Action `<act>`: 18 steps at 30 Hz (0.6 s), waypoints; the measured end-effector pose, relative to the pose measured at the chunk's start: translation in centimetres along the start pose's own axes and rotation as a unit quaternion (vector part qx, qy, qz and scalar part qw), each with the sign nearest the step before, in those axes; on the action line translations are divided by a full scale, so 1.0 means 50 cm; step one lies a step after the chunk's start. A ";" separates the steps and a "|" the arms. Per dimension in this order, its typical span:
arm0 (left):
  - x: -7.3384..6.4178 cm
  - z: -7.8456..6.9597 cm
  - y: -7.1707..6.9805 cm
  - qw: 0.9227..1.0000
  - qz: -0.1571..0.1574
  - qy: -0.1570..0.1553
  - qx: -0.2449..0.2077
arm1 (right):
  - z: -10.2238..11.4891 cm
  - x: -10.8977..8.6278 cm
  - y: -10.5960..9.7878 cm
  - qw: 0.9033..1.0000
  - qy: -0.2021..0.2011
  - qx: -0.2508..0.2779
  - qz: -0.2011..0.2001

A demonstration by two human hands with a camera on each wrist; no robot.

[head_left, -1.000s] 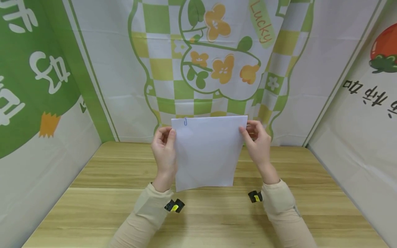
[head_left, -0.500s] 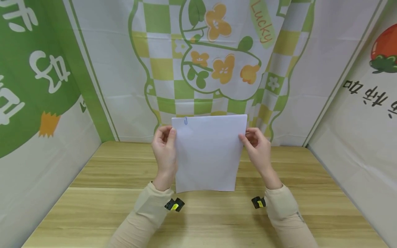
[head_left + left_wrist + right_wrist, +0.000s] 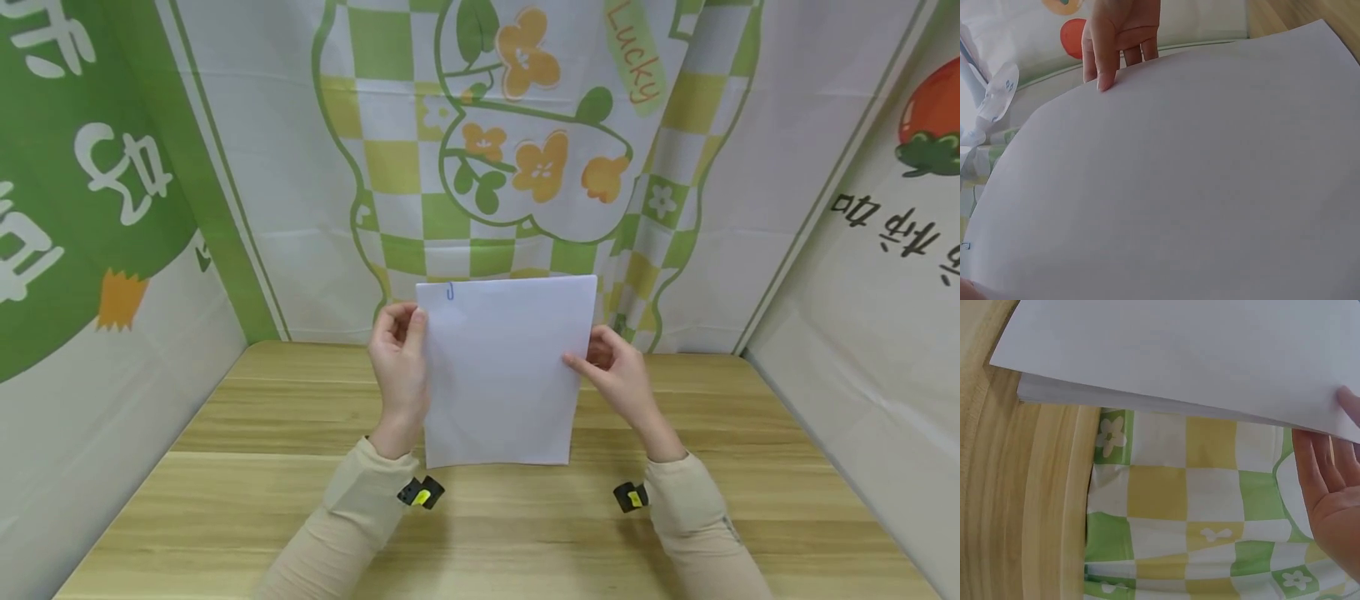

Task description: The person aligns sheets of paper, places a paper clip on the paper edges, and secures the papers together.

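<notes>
A stack of white paper (image 3: 501,375) is held upright over the table in the head view, its blank face toward me. Near its top left corner sits a blue paper clip (image 3: 450,291). My left hand (image 3: 400,358) pinches the left edge just below that corner, thumb in front. On the opposite edge my right hand (image 3: 617,375) pinches the paper about a third of the way down, with its thumb on the front and its fingers behind. In the right wrist view, several sheets show slightly fanned apart along the lower edge of the paper stack (image 3: 1166,356).
The wooden table (image 3: 495,533) spreads beneath both arms. A green and yellow checkered curtain (image 3: 390,167) hangs behind it, and printed cloth walls (image 3: 862,308) stand on both sides. Each sleeve carries a small black wrist camera (image 3: 422,492).
My right hand has slid down the right edge of the paper from near the top corner, its thumb now further in. My left hand has stayed nearly still.
</notes>
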State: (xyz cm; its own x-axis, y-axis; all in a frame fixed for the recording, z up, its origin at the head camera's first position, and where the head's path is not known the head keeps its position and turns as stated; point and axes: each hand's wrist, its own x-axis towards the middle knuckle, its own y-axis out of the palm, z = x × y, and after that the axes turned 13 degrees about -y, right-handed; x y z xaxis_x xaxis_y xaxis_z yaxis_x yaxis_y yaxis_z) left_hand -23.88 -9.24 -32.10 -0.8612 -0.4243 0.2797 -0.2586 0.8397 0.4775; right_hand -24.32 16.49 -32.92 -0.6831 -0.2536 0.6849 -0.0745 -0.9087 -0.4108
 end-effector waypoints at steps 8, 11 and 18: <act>0.004 0.003 -0.001 1.000 0.007 0.009 0.020 | -0.018 -0.005 0.002 0.999 0.000 0.028 0.018; 0.007 0.007 -0.002 1.000 0.007 0.014 0.021 | -0.022 -0.006 0.003 0.999 0.001 0.031 0.015; 0.011 0.012 -0.004 1.000 0.021 0.006 -0.003 | -0.036 -0.011 0.008 0.998 0.014 0.055 -0.001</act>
State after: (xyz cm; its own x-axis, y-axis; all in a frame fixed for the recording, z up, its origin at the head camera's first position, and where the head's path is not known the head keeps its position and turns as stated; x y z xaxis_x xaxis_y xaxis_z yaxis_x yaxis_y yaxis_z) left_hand -24.56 -9.40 -32.55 -0.8658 -0.3936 0.3090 -0.2209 0.8547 0.4697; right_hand -25.26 16.88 -34.53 -0.7034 -0.2432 0.6679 0.0024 -0.9405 -0.3399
